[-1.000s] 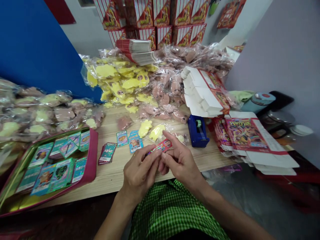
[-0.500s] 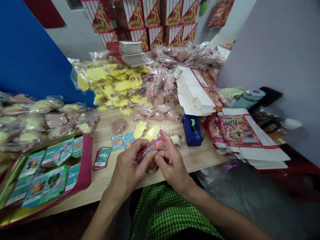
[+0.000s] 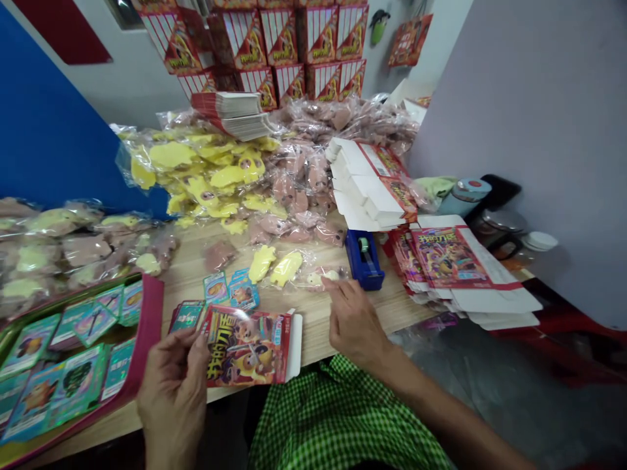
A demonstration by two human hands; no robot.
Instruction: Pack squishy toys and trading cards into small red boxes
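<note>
Pinched along its left edge by the left hand [image 3: 171,385]: a red printed cardboard box [image 3: 245,349], folded flat, cartoon face up, white end flap [image 3: 294,336] open at 3 o'clock. Fingers curled onto that edge, thumb not clearly seen. Placed at the near rim of the pale wooden table [image 3: 313,313]; resting on it or held just above, impossible to tell.

Probably very light and thin. Stiff along the creases, yet easy to bend or dent across the panels. Glossy print, so likely a little slippery under dry fingers. Best taken at a folded edge or corner, thumb on one face and fingers on the other, away from the loose, hinging flap.

Right hand [image 3: 355,320] empty and loosely spread, fingers pointing to 11 o'clock, clear of the box on its 3 o'clock side. Fingertips just short of a small pale toy in a clear crinkly bag [image 3: 318,277]; touching or not, hard to say. Soft-looking, with slick film likely to slide in a grip.

At 12 o'clock from the box: yellow bagged soft toys [image 3: 274,264] and teal picture cards [image 3: 230,290]. At 1 o'clock from the right hand: a blue tape dispenser [image 3: 363,258]. At 9 o'clock from the box: a pink-rimmed tray [image 3: 147,313] of more cards.
</note>
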